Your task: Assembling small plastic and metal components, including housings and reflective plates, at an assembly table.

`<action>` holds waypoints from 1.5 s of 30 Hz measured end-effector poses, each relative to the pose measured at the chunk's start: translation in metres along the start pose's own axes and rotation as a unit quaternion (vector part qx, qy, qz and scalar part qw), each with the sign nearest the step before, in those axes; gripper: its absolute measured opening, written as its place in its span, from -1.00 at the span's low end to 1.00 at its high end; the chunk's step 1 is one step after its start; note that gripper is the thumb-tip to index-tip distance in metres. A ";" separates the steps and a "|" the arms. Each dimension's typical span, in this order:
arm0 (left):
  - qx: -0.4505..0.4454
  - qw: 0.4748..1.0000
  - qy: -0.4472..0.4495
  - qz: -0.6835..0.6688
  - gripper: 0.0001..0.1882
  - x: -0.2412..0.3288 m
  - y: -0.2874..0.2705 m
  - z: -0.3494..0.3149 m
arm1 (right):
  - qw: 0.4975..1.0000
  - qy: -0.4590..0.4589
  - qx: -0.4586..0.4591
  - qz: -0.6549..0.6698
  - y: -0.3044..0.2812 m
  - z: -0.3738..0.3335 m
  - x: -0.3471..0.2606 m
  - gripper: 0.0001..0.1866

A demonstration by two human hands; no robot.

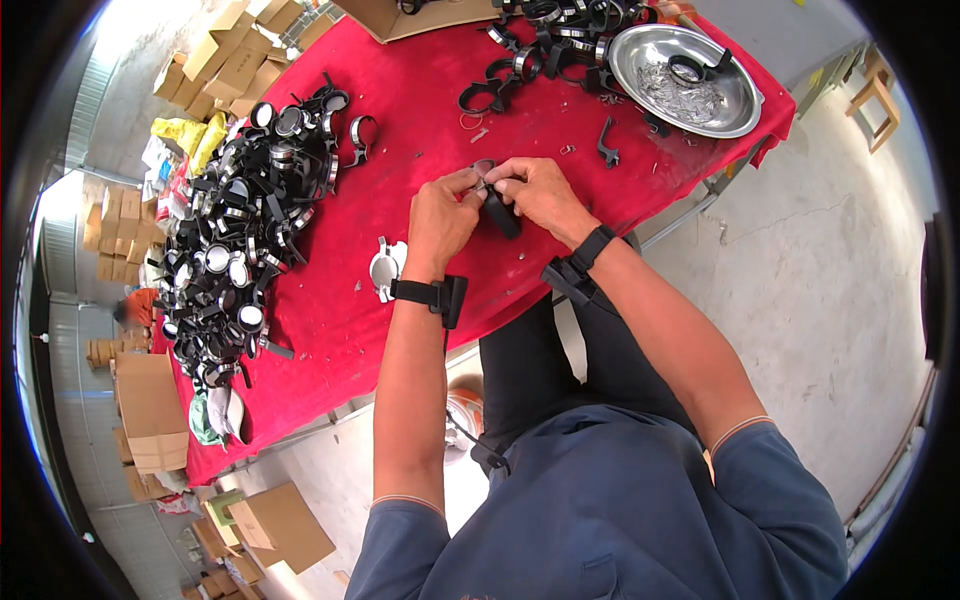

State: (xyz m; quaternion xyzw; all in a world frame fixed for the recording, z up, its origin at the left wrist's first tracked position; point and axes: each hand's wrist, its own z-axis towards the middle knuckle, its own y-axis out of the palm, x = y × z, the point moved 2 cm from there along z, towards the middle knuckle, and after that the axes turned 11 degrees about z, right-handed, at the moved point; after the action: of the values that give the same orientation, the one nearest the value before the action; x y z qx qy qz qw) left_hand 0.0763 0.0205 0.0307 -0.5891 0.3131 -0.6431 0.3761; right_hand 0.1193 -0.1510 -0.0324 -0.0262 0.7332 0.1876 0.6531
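My left hand (443, 218) and my right hand (543, 194) meet over the red cloth, fingertips pinched together. Between them they hold a black plastic part with a handle (502, 216), its long dark end pointing toward me. Fingers cover most of its other end, and any small piece in the pinch is too small to make out. Close to my left wrist lies a white and silver round piece (384, 270). Farther off, beyond my right hand, a loose black handle-shaped piece (607, 143) rests on the cloth.
A big heap of black parts with silver rings (240, 215) covers the table's left side. At the far right, a round metal dish (742, 112) holds small metal pins and a black ring part. More black rings (525, 65) and an open cardboard box (385, 22) stand at the back.
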 end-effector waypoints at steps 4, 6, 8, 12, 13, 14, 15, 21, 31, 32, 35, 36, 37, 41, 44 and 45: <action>-0.010 1.000 -0.008 -0.011 -0.63 -0.006 0.002 0.001 | 1.000 0.008 -0.004 -0.002 0.000 0.000 0.000 -0.78; 0.010 0.999 0.019 -0.039 -0.64 -0.011 0.003 0.001 | 1.000 0.007 -0.006 0.001 0.002 0.000 -0.001 -0.79; 0.010 0.999 0.019 -0.026 -0.64 -0.008 0.002 0.000 | 1.000 0.008 -0.005 0.004 0.002 0.000 -0.001 -0.79; -0.031 0.999 -0.024 0.034 -0.64 0.016 -0.008 0.001 | 0.996 -0.029 -0.010 -0.088 -0.005 0.005 -0.007 -0.77; -0.032 0.999 -0.024 0.034 -0.64 0.015 -0.006 0.001 | 0.988 -0.065 -0.015 -0.138 -0.006 0.005 -0.011 -0.76; -0.025 0.999 -0.020 0.034 -0.64 0.013 -0.007 0.001 | 0.988 -0.066 -0.017 -0.137 -0.005 0.005 -0.014 -0.76; -0.019 0.999 -0.015 0.034 -0.64 0.011 -0.007 0.001 | 0.987 -0.065 -0.025 -0.148 -0.004 0.005 -0.017 -0.75; -0.005 1.000 0.020 0.004 -0.63 0.000 -0.002 0.003 | 0.994 -0.061 -0.034 -0.087 -0.002 0.016 -0.009 -0.75; 0.002 1.000 0.001 -0.011 -0.64 0.002 0.001 0.002 | 0.993 -0.069 0.034 -0.091 -0.003 0.003 0.002 -0.79; 0.004 1.000 0.002 -0.016 -0.63 0.001 0.001 0.001 | 0.993 -0.069 0.031 -0.090 -0.001 0.000 0.001 -0.79; 0.004 1.000 -0.007 -0.029 -0.63 0.001 0.003 0.001 | 0.992 -0.072 0.043 -0.097 0.002 -0.005 0.001 -0.77; 0.000 0.999 -0.014 -0.037 -0.63 0.002 0.003 0.001 | 0.988 -0.103 0.045 -0.104 0.001 -0.005 0.002 -0.78; 0.003 0.999 -0.015 -0.038 -0.63 0.000 0.003 0.002 | 0.984 -0.134 0.046 -0.111 0.001 -0.006 0.003 -0.79; 0.022 1.000 0.005 -0.016 -0.63 -0.007 0.004 -0.001 | 0.979 -0.152 0.054 -0.128 0.010 -0.008 0.001 -0.80; 0.023 0.999 0.007 -0.022 -0.63 -0.004 0.007 0.003 | 0.982 -0.135 0.062 -0.121 0.007 -0.004 0.006 -0.79; 0.021 0.999 0.008 -0.035 -0.63 -0.006 0.007 0.004 | 0.981 -0.126 0.062 -0.130 0.008 -0.003 0.005 -0.79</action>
State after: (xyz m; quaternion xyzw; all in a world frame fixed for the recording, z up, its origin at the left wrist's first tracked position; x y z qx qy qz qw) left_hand 0.0810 0.0221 0.0225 -0.5864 0.2815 -0.6668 0.3638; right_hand 0.1136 -0.1431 -0.0351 -0.0569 0.6453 0.0565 0.7597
